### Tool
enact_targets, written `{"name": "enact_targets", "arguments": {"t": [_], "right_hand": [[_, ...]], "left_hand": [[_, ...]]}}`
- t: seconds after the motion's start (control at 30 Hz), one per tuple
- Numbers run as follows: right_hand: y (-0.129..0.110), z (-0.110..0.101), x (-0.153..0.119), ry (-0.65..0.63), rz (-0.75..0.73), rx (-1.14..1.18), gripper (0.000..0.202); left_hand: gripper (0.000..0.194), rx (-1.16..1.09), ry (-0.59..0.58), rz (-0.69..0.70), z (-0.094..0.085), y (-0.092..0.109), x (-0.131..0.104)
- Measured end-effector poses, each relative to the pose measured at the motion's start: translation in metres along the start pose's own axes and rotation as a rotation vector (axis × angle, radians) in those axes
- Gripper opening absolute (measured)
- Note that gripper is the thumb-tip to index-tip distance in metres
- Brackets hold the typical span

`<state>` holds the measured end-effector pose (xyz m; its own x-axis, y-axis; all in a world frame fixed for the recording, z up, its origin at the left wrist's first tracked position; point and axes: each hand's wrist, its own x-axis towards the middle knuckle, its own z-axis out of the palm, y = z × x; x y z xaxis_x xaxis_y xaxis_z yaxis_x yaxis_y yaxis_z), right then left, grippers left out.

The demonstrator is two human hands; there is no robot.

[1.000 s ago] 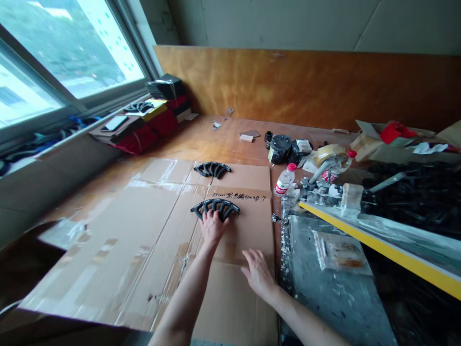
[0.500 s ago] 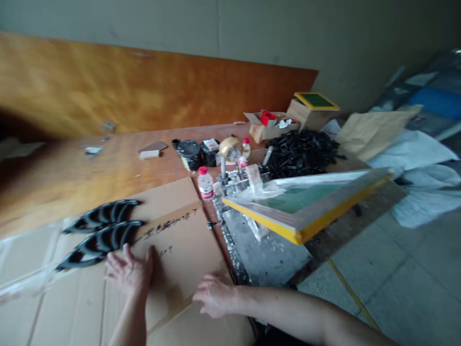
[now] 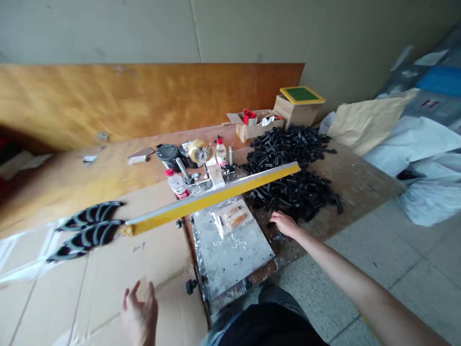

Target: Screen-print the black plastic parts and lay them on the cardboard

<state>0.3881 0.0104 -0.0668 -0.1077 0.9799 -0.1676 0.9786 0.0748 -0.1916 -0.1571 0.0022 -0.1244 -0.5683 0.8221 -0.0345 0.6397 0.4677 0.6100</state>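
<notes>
My left hand (image 3: pixel 140 307) hovers over the cardboard sheet (image 3: pixel 158 262) with its fingers spread and nothing in them. My right hand (image 3: pixel 284 223) reaches to the near edge of a heap of black plastic handles (image 3: pixel 288 190). Its fingers are bent and close together; what they hold, if anything, is hidden. Between my hands a yellow-edged screen printing frame (image 3: pixel 212 199) stands raised, seen edge-on, above a grey metal plate (image 3: pixel 234 259). On the plate lies a clear-wrapped pad with a tan piece (image 3: pixel 234 218). Two rows of curved black handles (image 3: pixel 84 235) lie on the cardboard at left.
Two red-capped bottles stand by the clamp, one bottle (image 3: pixel 176 183) nearer me. Behind are a black tub (image 3: pixel 168 156) and a roll of tape (image 3: pixel 200 151). An open carton (image 3: pixel 254 129) sits at the back. White sacks (image 3: pixel 428 168) lie at right. A black knob (image 3: pixel 190 287) juts near the cardboard.
My right hand has left the cardboard and moved right to the heap. My left hand has drawn back toward me and lifted. The view has turned; the frame now appears edge-on.
</notes>
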Motion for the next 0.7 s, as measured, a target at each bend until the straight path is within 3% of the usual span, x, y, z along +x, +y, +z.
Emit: {"name": "enact_targets", "arguments": {"t": [0.07, 0.17, 0.27, 0.37, 0.43, 0.53, 0.7], "right_hand": [[0.014, 0.006, 0.003, -0.025, -0.064, 0.003, 0.035], [0.015, -0.004, 0.014, 0.140, -0.078, 0.156, 0.023], [-0.003, -0.028, 0.032, 0.308, -0.136, 0.505, 0.016], [-0.040, -0.038, 0.058, 0.312, -0.378, 0.747, 0.017], [-0.066, -0.031, 0.076, 0.301, -0.513, 0.734, 0.020], [-0.095, -0.011, 0.097, 0.291, -0.583, 0.544, 0.020], [-0.112, 0.004, 0.093, 0.284, -0.586, 0.278, 0.026]], "left_hand": [[0.063, -0.122, -0.002, -0.015, 0.004, 0.032, -0.023], [0.056, -0.307, 0.017, 0.041, 0.011, 0.078, -0.053], [0.048, -0.433, 0.033, 0.082, 0.014, 0.116, -0.079], [0.045, -0.524, 0.023, 0.088, 0.010, 0.147, -0.097], [0.046, -0.557, 0.019, 0.092, 0.003, 0.168, -0.101], [0.046, -0.609, 0.008, 0.114, -0.011, 0.200, -0.093], [0.039, -0.910, 0.058, 0.241, -0.037, 0.263, -0.063]]}}
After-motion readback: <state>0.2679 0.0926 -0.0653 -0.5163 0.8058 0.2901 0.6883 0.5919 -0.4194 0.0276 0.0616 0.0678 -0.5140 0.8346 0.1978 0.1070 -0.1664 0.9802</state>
